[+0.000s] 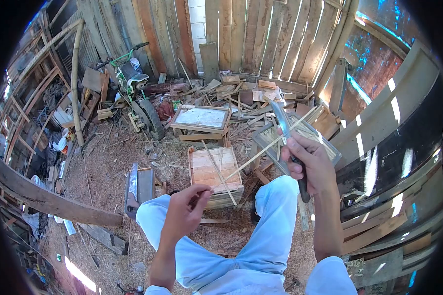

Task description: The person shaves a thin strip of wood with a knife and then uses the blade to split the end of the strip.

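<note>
My right hand (307, 160) is closed round the dark handle of a knife (282, 120), its blade pointing up and away. A thin bamboo strip (257, 155) runs from the fingers of my left hand (189, 204) up past the blade at my right hand. The left fingers are pinched together on the strip's lower end. Below the strip, between my knees, stands a wooden box (206, 169) with another thin stick (216, 169) lying across it.
A framed tray (200, 116) lies beyond the box. Further right is a tray of sticks (330, 147). A saw (133, 184) rests on a small frame at left. A small bike (145, 110) and scrap wood (246, 96) lie near the plank wall.
</note>
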A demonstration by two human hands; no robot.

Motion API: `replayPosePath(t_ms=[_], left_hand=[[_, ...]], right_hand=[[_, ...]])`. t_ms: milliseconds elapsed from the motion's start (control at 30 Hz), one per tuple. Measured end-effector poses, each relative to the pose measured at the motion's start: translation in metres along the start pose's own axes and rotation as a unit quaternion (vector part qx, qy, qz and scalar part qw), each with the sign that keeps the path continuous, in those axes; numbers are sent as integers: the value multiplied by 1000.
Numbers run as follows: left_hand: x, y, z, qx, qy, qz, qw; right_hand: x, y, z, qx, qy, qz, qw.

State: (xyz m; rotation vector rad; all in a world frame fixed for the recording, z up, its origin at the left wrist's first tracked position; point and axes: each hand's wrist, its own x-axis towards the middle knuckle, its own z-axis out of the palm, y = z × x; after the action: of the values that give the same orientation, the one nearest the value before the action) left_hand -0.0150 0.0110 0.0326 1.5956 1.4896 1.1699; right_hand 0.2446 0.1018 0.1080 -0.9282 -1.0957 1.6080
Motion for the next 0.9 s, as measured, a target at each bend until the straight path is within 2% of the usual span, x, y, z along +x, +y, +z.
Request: replayPosePath(t_ms=[67, 267, 500, 567, 667, 800, 867, 900], left_hand=[[6, 15, 8, 46, 17, 58, 997], [11, -5, 5, -4, 33, 68, 997], [1, -12, -10, 16, 32, 50, 998], [-1, -17, -17, -27, 37, -21, 999], [2, -18, -13, -82, 17, -25, 996], [9, 3, 7, -163, 4, -5, 987], [11, 15, 9, -246, -33, -45, 968], [12, 19, 10, -247, -34, -44, 968]], right_hand=[[0, 2, 6, -7, -28, 8, 1000], [5, 1, -6, -11, -16, -11, 1000], [8, -8, -20, 0, 21, -30, 999], [6, -10, -24, -3, 23, -41, 999], [2, -9, -16, -14, 29, -55, 998], [-12, 4, 5, -28, 1, -28, 999], [-18, 16, 17, -87, -48, -13, 995], [-20, 21, 22, -88, -47, -14, 995]])
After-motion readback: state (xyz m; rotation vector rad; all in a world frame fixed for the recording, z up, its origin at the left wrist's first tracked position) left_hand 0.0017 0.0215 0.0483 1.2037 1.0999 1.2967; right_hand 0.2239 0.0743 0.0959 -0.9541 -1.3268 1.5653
